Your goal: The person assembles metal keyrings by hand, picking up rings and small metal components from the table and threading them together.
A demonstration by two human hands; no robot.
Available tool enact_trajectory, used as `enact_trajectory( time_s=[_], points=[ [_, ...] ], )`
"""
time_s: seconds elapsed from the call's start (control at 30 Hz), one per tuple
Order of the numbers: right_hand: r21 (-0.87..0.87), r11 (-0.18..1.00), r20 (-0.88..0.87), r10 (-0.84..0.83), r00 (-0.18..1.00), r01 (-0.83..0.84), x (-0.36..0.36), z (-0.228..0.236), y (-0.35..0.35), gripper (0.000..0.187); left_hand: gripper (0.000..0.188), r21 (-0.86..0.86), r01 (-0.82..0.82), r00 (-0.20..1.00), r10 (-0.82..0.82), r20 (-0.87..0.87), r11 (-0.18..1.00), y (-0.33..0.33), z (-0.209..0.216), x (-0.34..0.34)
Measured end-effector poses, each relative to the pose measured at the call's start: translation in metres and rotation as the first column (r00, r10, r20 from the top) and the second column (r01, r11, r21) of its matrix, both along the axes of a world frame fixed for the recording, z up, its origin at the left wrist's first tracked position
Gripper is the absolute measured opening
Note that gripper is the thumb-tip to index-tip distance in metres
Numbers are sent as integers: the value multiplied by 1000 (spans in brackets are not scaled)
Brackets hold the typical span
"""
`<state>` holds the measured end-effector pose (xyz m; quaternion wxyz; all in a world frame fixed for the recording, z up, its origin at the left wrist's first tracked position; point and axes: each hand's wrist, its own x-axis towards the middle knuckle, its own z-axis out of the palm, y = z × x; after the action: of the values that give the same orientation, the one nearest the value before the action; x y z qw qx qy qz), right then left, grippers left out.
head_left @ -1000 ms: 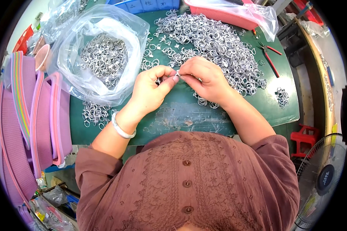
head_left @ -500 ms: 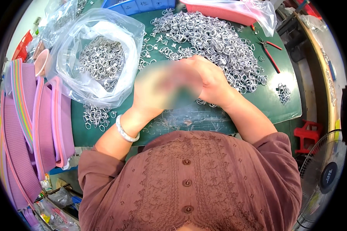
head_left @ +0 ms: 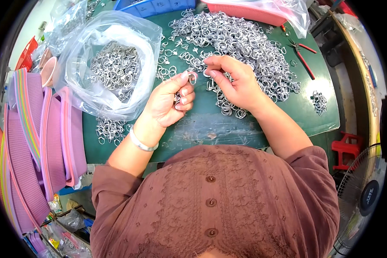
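Over the table, my left hand (head_left: 167, 101) pinches a small silver-coloured metal ring (head_left: 192, 78) between thumb and forefinger. Its other fingers curl over more rings in the palm. Just to its right, my right hand (head_left: 238, 84) hovers at the near left edge of a large heap of rings (head_left: 241, 36), thumb and forefinger apart. A ring shows by the right thumb tip; whether it is touched I cannot tell. Left of my hands stands an open clear plastic bag (head_left: 148, 47), with many rings (head_left: 116, 64) inside.
Red-handled pliers (head_left: 304, 60) and a small ring pile (head_left: 319, 103) lie on the green table (head_left: 305, 114) at right. Another pile (head_left: 111, 130) is below the bag. Blue (head_left: 155, 8) and pink trays (head_left: 245, 15) stand behind; purple baskets (head_left: 26, 159) stack at left. A fan (head_left: 367, 198) stands lower right.
My hands were together over the table, their fingers blurred. Now they are apart, and a ring shows between my left thumb and forefinger.
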<state>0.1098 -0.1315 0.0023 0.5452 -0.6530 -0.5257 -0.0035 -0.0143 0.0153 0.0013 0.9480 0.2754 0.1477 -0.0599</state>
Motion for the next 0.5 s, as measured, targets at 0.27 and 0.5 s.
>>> enact_trajectory(
  time_s=[0.27,0.5],
  points=[
    [8,1000,73,-7,997,7,2,-3,1,17,22,-80,27,1000,-26,3,996,1,-2,-1],
    [-24,1000,52,1,999,0,0,-2,0,16,18,-97,30,1000,-30,-4,995,1,-4,-2]
  ],
)
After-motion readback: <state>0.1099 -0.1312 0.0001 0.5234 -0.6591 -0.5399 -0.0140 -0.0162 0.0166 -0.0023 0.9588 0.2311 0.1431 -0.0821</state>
